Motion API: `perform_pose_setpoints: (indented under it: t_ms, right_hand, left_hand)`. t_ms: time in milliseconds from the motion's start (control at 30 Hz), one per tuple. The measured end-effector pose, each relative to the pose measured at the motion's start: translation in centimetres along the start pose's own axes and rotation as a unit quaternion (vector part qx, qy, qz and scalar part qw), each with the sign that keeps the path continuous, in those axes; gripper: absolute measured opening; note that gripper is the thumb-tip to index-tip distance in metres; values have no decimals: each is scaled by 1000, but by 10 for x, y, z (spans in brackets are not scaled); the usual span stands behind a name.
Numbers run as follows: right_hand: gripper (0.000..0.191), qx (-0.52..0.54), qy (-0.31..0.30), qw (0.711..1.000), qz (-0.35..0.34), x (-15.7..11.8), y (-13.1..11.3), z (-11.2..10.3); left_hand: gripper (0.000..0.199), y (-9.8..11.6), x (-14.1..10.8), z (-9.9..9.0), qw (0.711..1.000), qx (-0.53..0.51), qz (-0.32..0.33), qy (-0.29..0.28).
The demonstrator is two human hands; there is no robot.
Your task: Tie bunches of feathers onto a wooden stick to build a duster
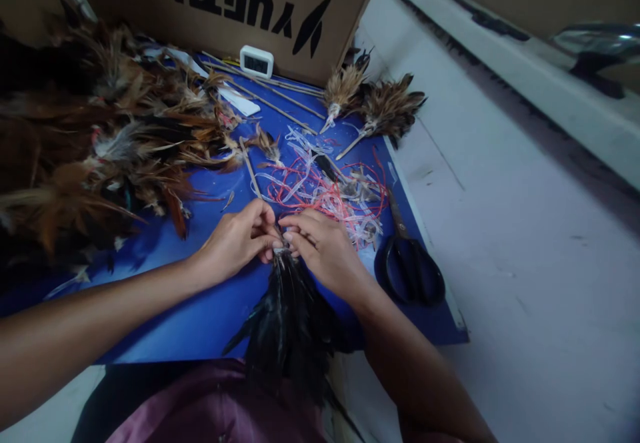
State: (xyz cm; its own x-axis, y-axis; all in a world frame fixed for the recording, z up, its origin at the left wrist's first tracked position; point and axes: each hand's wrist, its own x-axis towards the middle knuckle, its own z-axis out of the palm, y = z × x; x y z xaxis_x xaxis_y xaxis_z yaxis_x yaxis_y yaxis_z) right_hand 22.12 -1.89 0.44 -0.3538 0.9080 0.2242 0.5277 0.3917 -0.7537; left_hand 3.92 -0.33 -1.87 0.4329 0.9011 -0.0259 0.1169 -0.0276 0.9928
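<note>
1. Black feather bundle [283, 306]: glossy, fanned, gathered pale end on bench [200, 326], tips past bench's near edge.
2. Stick [249, 166]: thin, brownish, slanted over bench, near end hidden.

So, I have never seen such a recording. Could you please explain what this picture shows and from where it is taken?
No machine here: the left hand and right hand are a person's own, bare. The one picture comes from a camera worn on that person's head, looking forward and down. Both hands pinch the narrow end of a black feather bundle; a thin stick leads to the left hand. On the blue tabletop, brown feathers are heaped at the left; red and whitish strings lie tangled beyond the right hand, with black-handled scissors beside them. Further back, a small white digital display stands before a cardboard box.
</note>
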Motion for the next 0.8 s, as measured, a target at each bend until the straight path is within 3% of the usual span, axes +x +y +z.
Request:
perform_pose_setpoints:
  t_ms: [167,467,600,800]
  right_hand:
    - [27,-27,-49,997,-62,-1,-1,-2]
    - [23,-111,-44,988,-100,-4,-3,-1]
    - [20,-152,-42,984,-79,-3,-5,2]
    - [10,-50,8,999,0,0,-4,4]
  left_hand:
    - [27,2,3,-2,1000,16,-11,-2]
    - [34,4,5,-3,999,-17,-38,-5]
    - [34,4,5,-3,999,-20,-35,-6]
    - [26,4,3,-5,1000,-3,-16,-23]
